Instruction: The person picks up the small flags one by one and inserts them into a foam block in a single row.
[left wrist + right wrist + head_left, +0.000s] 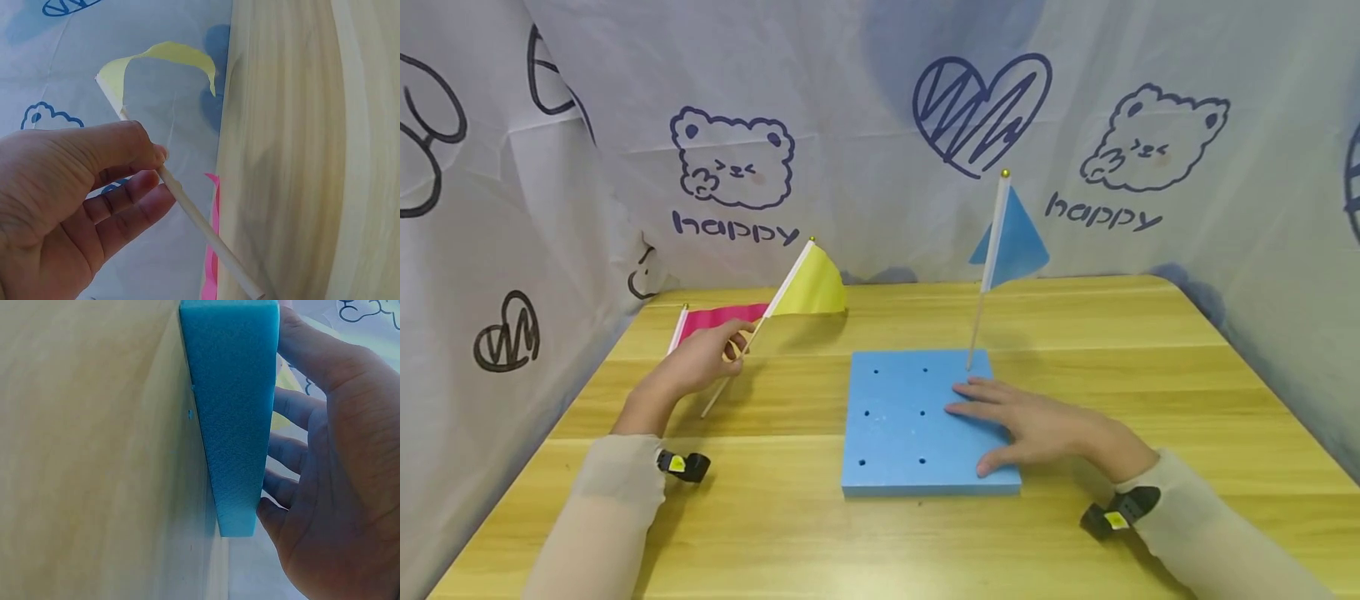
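Observation:
In the head view my left hand (700,360) pinches the thin wooden stick of a yellow flag (814,285), which leans up to the right. The left wrist view shows the thumb and forefinger on the stick (209,232), its bare lower end pointing down. My right hand (1041,427) rests with spread fingers on the right side of a blue foam board (891,437) dotted with several small holes. A blue flag (1018,242) stands nearly upright at the board's far right corner. The right wrist view shows the board's thick side (234,419) beside the fingers.
Behind the left hand is a pink flag (724,316), partly hidden by that hand. All this is on a wood-grain table (760,517). White cloth (850,108) with bear and heart drawings hangs around its back and sides.

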Demonstrator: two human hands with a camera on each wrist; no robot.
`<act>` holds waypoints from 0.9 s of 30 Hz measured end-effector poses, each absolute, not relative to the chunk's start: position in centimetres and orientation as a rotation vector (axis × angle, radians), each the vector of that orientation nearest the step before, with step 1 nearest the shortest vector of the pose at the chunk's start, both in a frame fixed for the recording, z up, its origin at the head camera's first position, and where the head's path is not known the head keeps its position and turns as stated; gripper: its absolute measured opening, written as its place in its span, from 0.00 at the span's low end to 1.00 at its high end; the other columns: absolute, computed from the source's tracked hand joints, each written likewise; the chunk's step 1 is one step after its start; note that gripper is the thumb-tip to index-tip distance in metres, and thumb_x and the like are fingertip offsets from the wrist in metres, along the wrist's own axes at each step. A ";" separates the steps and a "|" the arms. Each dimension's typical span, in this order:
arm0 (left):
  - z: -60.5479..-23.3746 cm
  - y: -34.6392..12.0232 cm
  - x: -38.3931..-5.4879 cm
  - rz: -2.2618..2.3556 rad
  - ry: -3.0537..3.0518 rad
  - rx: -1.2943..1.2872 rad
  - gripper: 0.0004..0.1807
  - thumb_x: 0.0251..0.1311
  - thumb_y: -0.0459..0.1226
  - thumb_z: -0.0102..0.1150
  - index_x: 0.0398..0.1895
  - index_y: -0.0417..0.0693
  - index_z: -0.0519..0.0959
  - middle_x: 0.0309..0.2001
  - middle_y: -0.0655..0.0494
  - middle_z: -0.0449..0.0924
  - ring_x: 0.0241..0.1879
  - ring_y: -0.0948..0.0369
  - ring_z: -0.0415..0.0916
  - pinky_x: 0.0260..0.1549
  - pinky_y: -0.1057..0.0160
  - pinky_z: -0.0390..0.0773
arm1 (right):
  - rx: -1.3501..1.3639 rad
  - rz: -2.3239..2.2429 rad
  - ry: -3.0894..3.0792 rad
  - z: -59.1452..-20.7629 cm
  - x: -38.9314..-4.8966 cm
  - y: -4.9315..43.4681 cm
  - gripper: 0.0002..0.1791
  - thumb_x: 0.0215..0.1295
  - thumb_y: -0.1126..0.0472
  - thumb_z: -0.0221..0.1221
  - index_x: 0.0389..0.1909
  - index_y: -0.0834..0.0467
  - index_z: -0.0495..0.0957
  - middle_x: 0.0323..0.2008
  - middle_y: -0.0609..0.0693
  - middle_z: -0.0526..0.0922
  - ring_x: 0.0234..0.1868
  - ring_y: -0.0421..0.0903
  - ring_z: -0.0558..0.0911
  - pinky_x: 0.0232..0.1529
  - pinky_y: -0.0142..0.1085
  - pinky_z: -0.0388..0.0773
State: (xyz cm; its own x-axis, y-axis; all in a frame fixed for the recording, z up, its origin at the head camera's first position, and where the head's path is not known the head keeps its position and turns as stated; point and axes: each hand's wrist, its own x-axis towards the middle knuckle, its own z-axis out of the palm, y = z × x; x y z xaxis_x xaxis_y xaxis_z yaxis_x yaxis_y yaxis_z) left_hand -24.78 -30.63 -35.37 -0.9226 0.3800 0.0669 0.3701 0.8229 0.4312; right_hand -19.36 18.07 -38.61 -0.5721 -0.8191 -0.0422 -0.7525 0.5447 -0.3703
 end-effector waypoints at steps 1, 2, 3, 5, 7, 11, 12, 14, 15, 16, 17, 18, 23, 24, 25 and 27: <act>-35.3 -30.5 -24.8 0.695 2.978 0.614 0.27 0.55 0.24 0.63 0.60 0.33 0.69 0.39 0.46 0.79 0.40 0.53 0.77 0.41 0.53 0.78 | -1.329 -0.468 2.567 -38.6 -19.4 18.1 0.48 0.57 0.31 0.60 0.75 0.49 0.60 0.76 0.54 0.52 0.75 0.60 0.47 0.69 0.60 0.51; -35.1 -30.4 -24.7 0.692 2.978 0.611 0.28 0.56 0.24 0.63 0.61 0.33 0.69 0.39 0.46 0.79 0.40 0.53 0.77 0.41 0.53 0.78 | -1.330 -0.470 2.564 -38.6 -19.4 18.1 0.48 0.57 0.31 0.61 0.75 0.48 0.60 0.76 0.54 0.51 0.75 0.60 0.47 0.69 0.60 0.51; -35.0 -30.3 -24.7 0.687 2.979 0.606 0.28 0.56 0.25 0.63 0.61 0.34 0.69 0.39 0.46 0.79 0.40 0.53 0.77 0.41 0.53 0.78 | -1.329 -0.470 2.559 -38.6 -19.4 18.1 0.48 0.57 0.31 0.61 0.75 0.48 0.59 0.76 0.54 0.51 0.75 0.60 0.46 0.69 0.60 0.50; -34.8 -30.1 -24.7 0.683 2.981 0.593 0.28 0.56 0.25 0.63 0.62 0.35 0.68 0.39 0.47 0.79 0.40 0.53 0.77 0.41 0.53 0.79 | -1.330 -0.467 2.553 -38.6 -19.5 18.1 0.50 0.55 0.31 0.62 0.75 0.47 0.58 0.77 0.54 0.49 0.75 0.60 0.45 0.69 0.61 0.50; -34.7 -29.9 -24.6 0.686 2.992 0.588 0.29 0.56 0.25 0.63 0.63 0.36 0.68 0.39 0.48 0.78 0.40 0.53 0.77 0.41 0.54 0.79 | -1.331 -0.459 2.549 -38.6 -19.5 18.1 0.51 0.53 0.30 0.62 0.76 0.47 0.57 0.77 0.54 0.48 0.75 0.61 0.44 0.68 0.61 0.49; -34.5 -29.3 -24.5 0.698 3.000 0.592 0.29 0.57 0.26 0.62 0.63 0.38 0.67 0.39 0.51 0.77 0.40 0.54 0.76 0.40 0.55 0.78 | -1.344 -0.451 2.528 -38.4 -19.5 18.1 0.54 0.51 0.30 0.64 0.76 0.46 0.56 0.77 0.55 0.46 0.76 0.61 0.43 0.69 0.61 0.48; -34.5 -29.2 -24.5 0.701 3.003 0.595 0.29 0.57 0.26 0.62 0.63 0.38 0.67 0.39 0.51 0.77 0.40 0.53 0.76 0.41 0.55 0.78 | -1.343 -0.448 2.522 -38.3 -19.5 18.1 0.54 0.51 0.29 0.64 0.76 0.46 0.56 0.77 0.55 0.46 0.76 0.61 0.43 0.69 0.61 0.48; -34.4 -28.9 -24.3 0.711 3.010 0.595 0.29 0.57 0.26 0.62 0.63 0.39 0.67 0.39 0.51 0.77 0.41 0.54 0.77 0.41 0.55 0.78 | -1.343 -0.443 2.514 -38.2 -19.5 18.0 0.54 0.51 0.29 0.63 0.76 0.46 0.56 0.77 0.55 0.46 0.76 0.61 0.42 0.69 0.61 0.48; -34.3 -28.8 -24.3 0.722 3.015 0.590 0.29 0.58 0.27 0.62 0.64 0.39 0.67 0.39 0.51 0.77 0.41 0.54 0.77 0.41 0.54 0.79 | -1.340 -0.442 2.509 -38.1 -19.5 18.0 0.54 0.51 0.29 0.63 0.76 0.46 0.56 0.77 0.55 0.46 0.76 0.61 0.42 0.69 0.61 0.48; -34.2 -28.7 -24.2 0.737 3.023 0.592 0.29 0.58 0.27 0.62 0.64 0.39 0.67 0.40 0.50 0.77 0.41 0.53 0.77 0.42 0.54 0.79 | -1.337 -0.439 2.508 -38.1 -19.6 17.9 0.53 0.52 0.29 0.63 0.76 0.46 0.56 0.77 0.54 0.46 0.76 0.61 0.42 0.69 0.61 0.48; -34.0 -28.5 -24.3 0.753 3.031 0.597 0.29 0.59 0.27 0.61 0.65 0.40 0.66 0.40 0.50 0.78 0.41 0.53 0.77 0.42 0.53 0.79 | -1.333 -0.439 2.507 -38.0 -19.6 17.9 0.54 0.52 0.29 0.63 0.76 0.46 0.56 0.77 0.54 0.45 0.76 0.61 0.42 0.69 0.61 0.48; -33.9 -28.3 -24.3 0.775 3.040 0.607 0.29 0.59 0.26 0.61 0.65 0.39 0.66 0.40 0.49 0.78 0.41 0.53 0.78 0.42 0.53 0.79 | -1.330 -0.439 2.507 -37.9 -19.6 17.8 0.54 0.51 0.29 0.63 0.76 0.46 0.56 0.77 0.54 0.45 0.76 0.61 0.42 0.69 0.61 0.48; -33.6 -26.7 -25.0 0.877 3.063 0.631 0.30 0.61 0.27 0.59 0.66 0.39 0.64 0.42 0.46 0.78 0.43 0.51 0.79 0.43 0.50 0.80 | -1.312 -0.443 2.505 -37.7 -19.5 18.1 0.54 0.51 0.29 0.64 0.76 0.47 0.57 0.77 0.55 0.46 0.75 0.61 0.42 0.69 0.62 0.48; -33.6 -26.3 -25.1 0.901 3.063 0.628 0.30 0.61 0.26 0.59 0.67 0.39 0.64 0.42 0.46 0.78 0.43 0.51 0.79 0.43 0.50 0.80 | -1.312 -0.442 2.504 -37.7 -19.4 18.1 0.54 0.51 0.29 0.63 0.76 0.47 0.57 0.77 0.55 0.46 0.75 0.62 0.42 0.68 0.62 0.48; -33.6 -25.9 -25.3 0.921 3.062 0.616 0.31 0.61 0.27 0.59 0.67 0.39 0.63 0.42 0.46 0.78 0.43 0.51 0.79 0.43 0.50 0.80 | -1.313 -0.444 2.502 -37.7 -19.4 18.1 0.54 0.51 0.30 0.64 0.76 0.47 0.57 0.77 0.56 0.46 0.75 0.62 0.43 0.68 0.63 0.48; -33.5 -25.0 -25.6 0.967 3.056 0.606 0.31 0.61 0.26 0.59 0.68 0.40 0.63 0.42 0.45 0.78 0.43 0.51 0.79 0.43 0.50 0.80 | -1.316 -0.451 2.497 -37.7 -19.3 18.1 0.53 0.52 0.30 0.64 0.76 0.48 0.57 0.77 0.55 0.47 0.75 0.62 0.43 0.68 0.63 0.48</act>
